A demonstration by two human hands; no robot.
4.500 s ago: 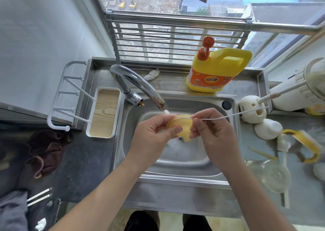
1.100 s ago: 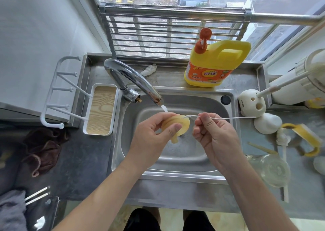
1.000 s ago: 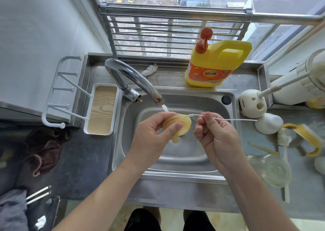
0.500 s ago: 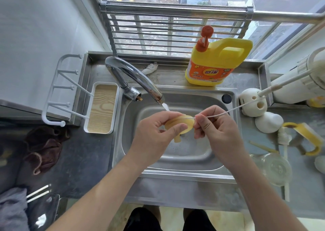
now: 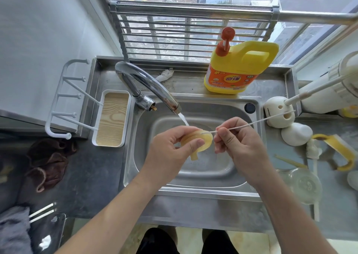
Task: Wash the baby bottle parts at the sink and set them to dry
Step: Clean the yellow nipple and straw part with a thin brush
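Both grips are over the basin of the steel sink. The left grip clasps a yellowish silicone nipple, with the thumb across its flange, the fingers curled behind and the teat tip pointing down. The right grip pinches a thin white cleaning stick between thumb and forefinger. The stick's near end touches the nipple's top edge, and its far end reaches over the sink's right rim, near a white brush holder. A thin stream of water runs from the faucet down to the back of the nipple. A yellow detergent jug stands on the ledge behind the basin. On the table to the right lie a clear bottle, a yellow handle ring and a white dome cap.
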